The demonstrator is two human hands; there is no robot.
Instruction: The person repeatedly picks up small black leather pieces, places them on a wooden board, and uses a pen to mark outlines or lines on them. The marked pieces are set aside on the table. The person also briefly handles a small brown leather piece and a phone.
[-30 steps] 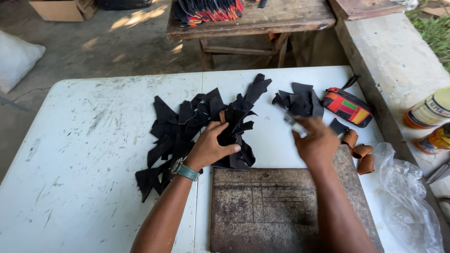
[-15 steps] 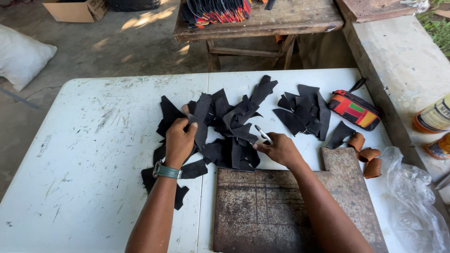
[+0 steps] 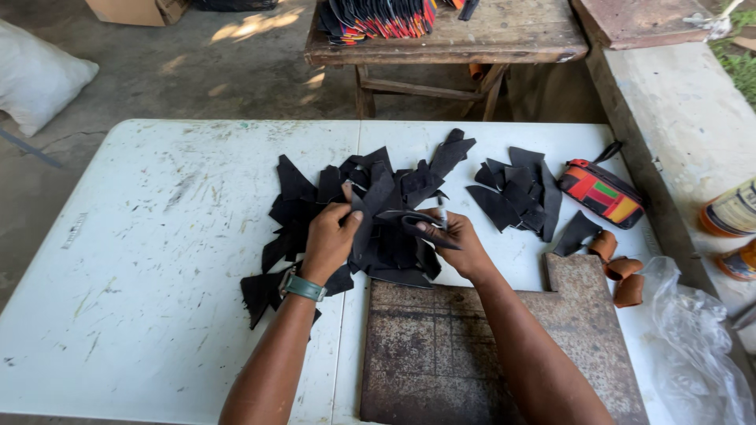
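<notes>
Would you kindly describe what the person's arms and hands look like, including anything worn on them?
Both forearms are bare, with no sleeves in view and no gloves. The left hand has a wristwatch with a teal-green strap at its wrist. The right hand shows nothing worn, no watch or band.

A scuffed white tabletop (image 3: 157, 260) carries everything, with a rusty metal plate (image 3: 488, 346) lying at its near edge. Just beyond the plate sits a big heap of black scraps (image 3: 315, 205), and beyond the plate's right corner a smaller pile of black scraps (image 3: 516, 193). Right of that pile lies a striped pouch (image 3: 602, 193); three brown rolls (image 3: 622, 271) touch the plate's right side, with clear plastic wrap (image 3: 693, 338) beside them.
</notes>
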